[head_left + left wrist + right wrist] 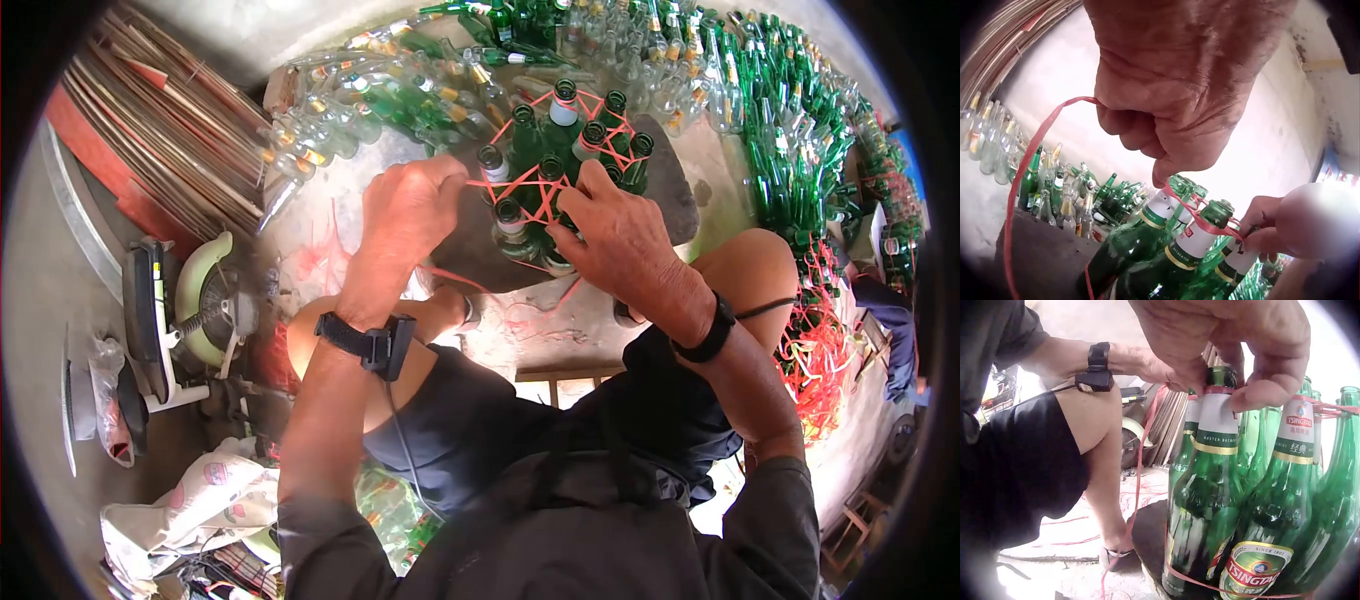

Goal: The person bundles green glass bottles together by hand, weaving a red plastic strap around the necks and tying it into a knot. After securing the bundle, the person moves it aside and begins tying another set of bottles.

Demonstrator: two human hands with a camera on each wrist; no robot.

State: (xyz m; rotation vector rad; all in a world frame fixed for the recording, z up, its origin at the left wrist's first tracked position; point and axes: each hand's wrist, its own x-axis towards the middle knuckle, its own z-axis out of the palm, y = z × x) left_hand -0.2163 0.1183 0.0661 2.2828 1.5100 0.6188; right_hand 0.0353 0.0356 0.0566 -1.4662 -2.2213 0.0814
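A cluster of green beer bottles (pixel 524 148) stands on a dark slab (pixel 672 205), with pink plastic twine (pixel 520 186) crisscrossed between the necks. My left hand (pixel 412 208), at the cluster's left, grips the twine in a curled fist; a loose length (pixel 1030 156) hangs from it in the left wrist view. At the near right side, my right hand (pixel 628 238) has its thumb and fingers around one bottle's neck (pixel 1221 378), right where the twine passes. White neck labels and a lower twine band (pixel 1210 586) show in the right wrist view.
Many loose bottles (pixel 770 130) line the wall behind and to the right. Long thin strips (pixel 165 120) lean at the left, above a wheeled machine (pixel 205 300). A tangle of red twine (pixel 815 385) lies at the right. My knees flank the slab.
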